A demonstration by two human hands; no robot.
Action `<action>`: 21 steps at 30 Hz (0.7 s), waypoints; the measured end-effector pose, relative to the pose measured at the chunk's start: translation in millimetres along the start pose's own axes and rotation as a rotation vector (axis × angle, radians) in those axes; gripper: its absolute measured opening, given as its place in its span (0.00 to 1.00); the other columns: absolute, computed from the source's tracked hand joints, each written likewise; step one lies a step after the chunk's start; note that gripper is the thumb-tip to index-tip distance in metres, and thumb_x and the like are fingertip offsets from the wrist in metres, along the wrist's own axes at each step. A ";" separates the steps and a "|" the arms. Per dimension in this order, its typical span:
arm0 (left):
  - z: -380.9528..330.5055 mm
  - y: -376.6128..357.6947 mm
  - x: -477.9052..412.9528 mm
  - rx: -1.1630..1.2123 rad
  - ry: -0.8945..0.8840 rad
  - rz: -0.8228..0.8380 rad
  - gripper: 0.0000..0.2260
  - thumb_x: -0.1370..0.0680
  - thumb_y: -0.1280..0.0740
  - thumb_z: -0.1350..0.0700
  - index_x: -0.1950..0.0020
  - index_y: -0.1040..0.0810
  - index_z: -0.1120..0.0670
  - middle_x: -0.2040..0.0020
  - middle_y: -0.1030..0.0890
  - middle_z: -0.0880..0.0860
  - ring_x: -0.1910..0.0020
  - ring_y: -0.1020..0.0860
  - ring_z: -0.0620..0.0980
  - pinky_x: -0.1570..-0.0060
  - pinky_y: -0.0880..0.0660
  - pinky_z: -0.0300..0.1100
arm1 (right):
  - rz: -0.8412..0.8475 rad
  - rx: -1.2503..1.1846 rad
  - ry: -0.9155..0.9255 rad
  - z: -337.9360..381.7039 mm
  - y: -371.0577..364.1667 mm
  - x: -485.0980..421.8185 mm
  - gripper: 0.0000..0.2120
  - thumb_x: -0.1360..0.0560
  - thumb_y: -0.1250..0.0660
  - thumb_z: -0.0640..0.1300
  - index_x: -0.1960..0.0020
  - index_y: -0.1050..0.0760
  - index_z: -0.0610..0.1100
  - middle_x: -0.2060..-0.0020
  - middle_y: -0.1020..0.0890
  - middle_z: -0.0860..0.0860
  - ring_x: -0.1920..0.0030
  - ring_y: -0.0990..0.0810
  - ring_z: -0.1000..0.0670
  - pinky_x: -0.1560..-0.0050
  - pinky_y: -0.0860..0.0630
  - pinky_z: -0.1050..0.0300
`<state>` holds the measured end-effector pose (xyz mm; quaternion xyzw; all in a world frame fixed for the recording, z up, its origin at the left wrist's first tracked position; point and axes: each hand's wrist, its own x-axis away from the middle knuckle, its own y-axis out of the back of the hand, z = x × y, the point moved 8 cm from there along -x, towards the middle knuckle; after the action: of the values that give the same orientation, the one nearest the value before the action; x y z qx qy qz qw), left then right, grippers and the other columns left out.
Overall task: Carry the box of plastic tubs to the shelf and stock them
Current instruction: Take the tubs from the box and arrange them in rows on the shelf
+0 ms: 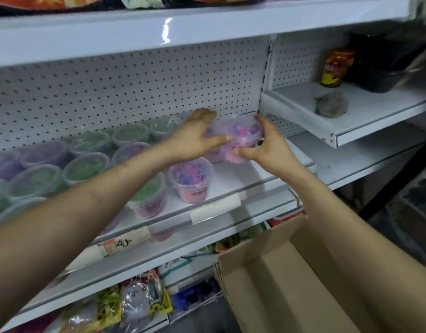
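Note:
A clear plastic tub (240, 133) with pink and purple contents stands at the back right of the white shelf (228, 181), near the pegboard. My left hand (195, 138) holds its left side, thumb across the front. On the tub's right side my right hand (269, 147) grips it between thumb and fingers. Another pink tub (191, 180) stands in front of it. Several tubs with green and purple contents (87, 167) fill the shelf to the left. The brown cardboard box (286, 284) sits open at the lower right, its inside showing no tubs.
A raised white shelf (351, 126) to the right carries an orange-labelled jar (335, 67), a dark container (384, 66) and a grey lump (330, 104). Bagged goods (135, 301) lie on the shelf below. A shelf overhangs above. Price labels (118, 243) line the shelf's front rail.

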<state>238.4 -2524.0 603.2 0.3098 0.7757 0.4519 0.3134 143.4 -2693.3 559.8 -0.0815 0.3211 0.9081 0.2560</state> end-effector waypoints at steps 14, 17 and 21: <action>58.3 -42.7 97.7 -0.217 -0.170 0.144 0.27 0.21 0.30 0.40 0.25 0.24 0.52 0.27 0.25 0.51 0.29 0.27 0.53 0.28 0.29 0.49 | 0.289 0.036 -0.133 -62.9 -50.3 24.2 0.54 0.32 0.16 0.44 0.16 0.45 0.48 0.23 0.33 0.48 0.29 0.28 0.51 0.33 0.27 0.59; 57.4 -38.6 97.5 -0.217 -0.184 0.126 0.24 0.20 0.29 0.43 0.26 0.23 0.51 0.27 0.24 0.51 0.29 0.27 0.53 0.29 0.30 0.47 | 0.294 0.032 -0.084 -55.1 -40.7 22.7 0.52 0.32 0.16 0.48 0.17 0.42 0.52 0.23 0.35 0.50 0.28 0.29 0.50 0.28 0.28 0.52; 59.5 -38.7 99.1 -0.211 -0.189 0.124 0.24 0.19 0.31 0.42 0.25 0.23 0.50 0.26 0.25 0.50 0.28 0.27 0.52 0.29 0.31 0.46 | 0.308 0.121 0.116 -32.3 -40.4 26.6 0.29 0.27 0.21 0.55 0.28 0.23 0.55 0.25 0.31 0.53 0.25 0.32 0.54 0.23 0.35 0.54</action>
<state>215.8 -2433.6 524.6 0.3637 0.6703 0.5183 0.3871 141.0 -2675.7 504.5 -0.0683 0.3981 0.9094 0.0994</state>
